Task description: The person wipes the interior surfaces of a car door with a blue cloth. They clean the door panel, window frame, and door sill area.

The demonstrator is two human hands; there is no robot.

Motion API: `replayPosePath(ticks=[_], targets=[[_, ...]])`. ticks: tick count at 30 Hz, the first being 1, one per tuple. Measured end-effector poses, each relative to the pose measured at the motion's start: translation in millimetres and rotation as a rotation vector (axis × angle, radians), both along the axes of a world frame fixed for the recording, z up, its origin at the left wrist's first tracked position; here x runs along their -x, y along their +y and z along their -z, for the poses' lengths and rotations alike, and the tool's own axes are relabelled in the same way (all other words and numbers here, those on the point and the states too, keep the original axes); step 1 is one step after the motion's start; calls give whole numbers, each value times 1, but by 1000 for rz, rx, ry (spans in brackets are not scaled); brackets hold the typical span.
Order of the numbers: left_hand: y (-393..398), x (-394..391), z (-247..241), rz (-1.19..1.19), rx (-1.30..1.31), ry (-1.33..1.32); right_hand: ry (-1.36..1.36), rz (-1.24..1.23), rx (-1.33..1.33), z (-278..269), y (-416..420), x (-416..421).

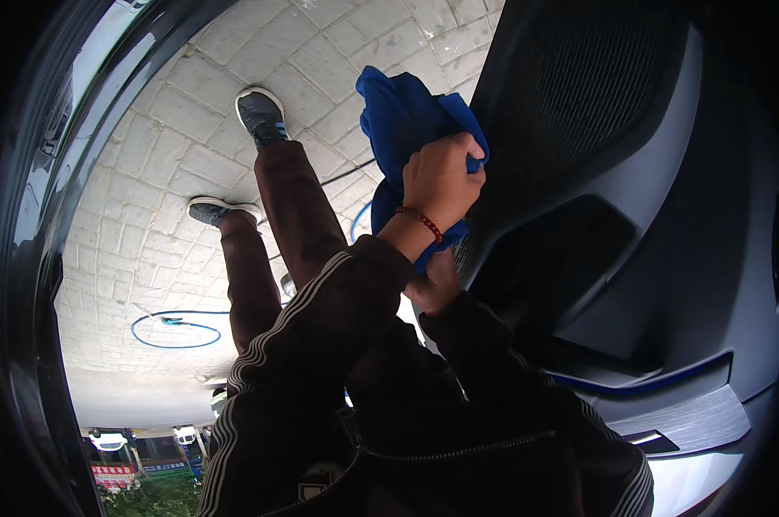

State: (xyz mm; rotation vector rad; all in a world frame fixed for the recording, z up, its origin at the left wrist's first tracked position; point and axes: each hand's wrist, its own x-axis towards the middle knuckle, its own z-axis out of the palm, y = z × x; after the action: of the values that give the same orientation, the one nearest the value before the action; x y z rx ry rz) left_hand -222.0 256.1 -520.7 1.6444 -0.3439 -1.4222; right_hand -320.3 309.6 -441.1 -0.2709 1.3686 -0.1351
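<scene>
A blue cloth (pixel 399 113), bunched and folded, hangs beside the inner side of a dark car door. My left hand (pixel 442 178), with a red bead bracelet at the wrist, grips the cloth near its right edge, fingers curled into the fabric. Lower down, my right hand (pixel 436 284) is at the bottom end of the cloth. The left forearm and the cloth hide part of it, and its grip is not clear. Just right of both hands is the door panel (pixel 680 258), with a ribbed speaker grille (pixel 596 84) and a door pocket (pixel 557 239).
Dark car bodywork (pixel 21 258) curves along the left rim. My shoes (pixel 262 116) stand on grey paving (pixel 150 174). A blue hose (pixel 176 347) loops across the ground, and a black cable (pixel 347 173) runs behind the cloth. Parked vehicles (pixel 108 441) appear upside down far off.
</scene>
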Motion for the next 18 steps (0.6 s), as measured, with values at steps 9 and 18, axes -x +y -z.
replayPosePath(ticks=[9, 18], targets=[[-12, 11, -29, -359, 150, 148, -163, 530, -294, 12, -3, 46], [98, 18, 7, -244, -1, 362, 621, -292, -26, -39, 8, 32]])
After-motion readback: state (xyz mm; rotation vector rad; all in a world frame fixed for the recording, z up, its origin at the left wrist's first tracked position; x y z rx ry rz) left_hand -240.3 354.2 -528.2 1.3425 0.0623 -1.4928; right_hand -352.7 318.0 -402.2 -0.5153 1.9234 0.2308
